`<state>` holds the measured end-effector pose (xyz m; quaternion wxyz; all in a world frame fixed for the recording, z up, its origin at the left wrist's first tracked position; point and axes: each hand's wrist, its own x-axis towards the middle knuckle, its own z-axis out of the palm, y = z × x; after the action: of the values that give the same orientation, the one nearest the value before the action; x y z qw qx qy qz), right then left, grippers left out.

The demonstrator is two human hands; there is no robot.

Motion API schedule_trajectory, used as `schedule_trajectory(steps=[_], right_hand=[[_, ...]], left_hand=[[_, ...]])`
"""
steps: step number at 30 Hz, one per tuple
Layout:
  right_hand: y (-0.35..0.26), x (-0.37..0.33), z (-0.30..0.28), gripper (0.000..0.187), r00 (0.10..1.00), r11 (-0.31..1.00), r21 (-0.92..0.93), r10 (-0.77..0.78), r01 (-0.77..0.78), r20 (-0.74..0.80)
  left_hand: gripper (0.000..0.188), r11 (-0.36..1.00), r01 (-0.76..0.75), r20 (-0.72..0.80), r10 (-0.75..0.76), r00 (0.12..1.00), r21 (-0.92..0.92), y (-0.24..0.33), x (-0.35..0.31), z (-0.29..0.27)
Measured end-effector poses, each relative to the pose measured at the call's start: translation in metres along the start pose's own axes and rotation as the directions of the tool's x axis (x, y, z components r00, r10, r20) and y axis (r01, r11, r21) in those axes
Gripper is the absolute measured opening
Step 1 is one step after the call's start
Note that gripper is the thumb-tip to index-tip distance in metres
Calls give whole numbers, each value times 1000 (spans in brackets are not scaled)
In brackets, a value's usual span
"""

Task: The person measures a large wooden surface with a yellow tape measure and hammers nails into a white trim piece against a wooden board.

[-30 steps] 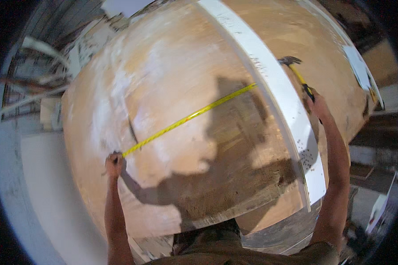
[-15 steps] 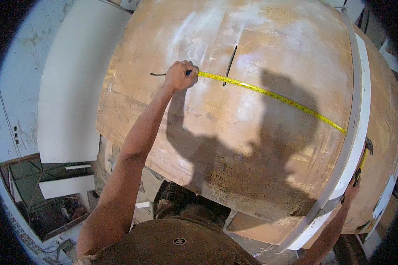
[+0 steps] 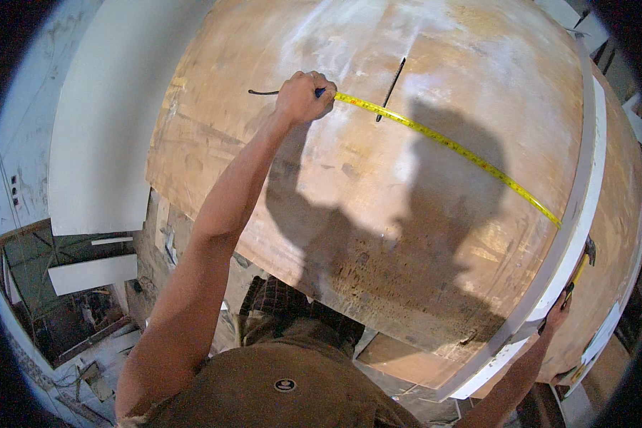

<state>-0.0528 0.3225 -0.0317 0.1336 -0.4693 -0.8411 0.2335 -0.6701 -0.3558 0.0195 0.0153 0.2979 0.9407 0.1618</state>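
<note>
My left hand (image 3: 307, 96) is closed round a tape measure, whose case is mostly hidden by the fingers; a bit of dark blue shows, and a dark cord sticks out to the left. From it the yellow blade (image 3: 449, 145) runs out taut to the right across the brown board (image 3: 250, 157), ending at the long white-edged strip (image 3: 590, 171). A thin dark stick-like thing (image 3: 392, 85) lies on the board, the blade passing over its near end. Beyond the strip, my right hand (image 3: 555, 315) grips a hammer (image 3: 583, 265) with a yellow and black handle, its head up.
A large white panel (image 3: 107, 128) stands along the left, beside a blue-grey wall (image 3: 14, 143). At lower left are a white piece (image 3: 93, 274) and scraps near a dark frame. The shadow of my head and arm falls on the board.
The view has shifted a little. My left hand sits slightly farther up and right in view, still holding the tape, and my right hand with the hammer is slightly lower and to the left.
</note>
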Motion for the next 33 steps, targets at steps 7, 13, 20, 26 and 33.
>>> schedule_trajectory(steps=[7,13,20,26,33], right_hand=[[-4,48,-10,55,999,990,-141,-16,23,46],[-27,74,-1,52,998,970,-236,-51,60,42],[-12,49,1,57,998,977,-211,47,-36,49],[62,-50,-52,58,999,908,-418,-42,37,-4],[28,-128,-73,65,988,978,-192,-53,81,148]], left_hand=[[17,999,27,19,-27,999,39,-2,1,1],[20,999,22,24,-23,999,30,-11,3,9],[20,997,43,42,-46,998,58,-10,3,8],[20,998,59,30,-60,998,35,-9,1,8],[20,994,21,-15,-20,1000,107,-8,-1,11]])
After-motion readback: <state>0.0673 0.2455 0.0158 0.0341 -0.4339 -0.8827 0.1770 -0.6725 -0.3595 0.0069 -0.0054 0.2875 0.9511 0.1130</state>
